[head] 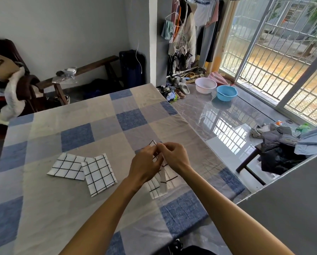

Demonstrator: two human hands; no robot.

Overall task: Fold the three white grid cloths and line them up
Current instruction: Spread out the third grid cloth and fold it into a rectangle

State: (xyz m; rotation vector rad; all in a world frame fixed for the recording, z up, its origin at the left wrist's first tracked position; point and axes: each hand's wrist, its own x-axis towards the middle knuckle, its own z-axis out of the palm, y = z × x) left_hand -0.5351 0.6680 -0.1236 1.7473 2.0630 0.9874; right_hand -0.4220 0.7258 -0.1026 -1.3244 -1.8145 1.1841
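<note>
Two folded white grid cloths lie on the checked table: one (67, 167) at the left and a second (99, 173) overlapping its right edge. A third white grid cloth (160, 183) hangs partly folded and bunched between my hands, its lower end resting on the table. My left hand (144, 166) and my right hand (172, 155) both pinch its upper edge close together, fingers closed on the fabric. The hands hide the cloth's middle part.
The table (76, 137) wears a blue, grey and beige checked cover under clear plastic; its right edge runs diagonally near my right arm. Beyond it stand a low glossy surface with a white basin (205, 85) and a blue basin (226, 92), a dark clothes pile (277, 153), and a grey panel at the lower right.
</note>
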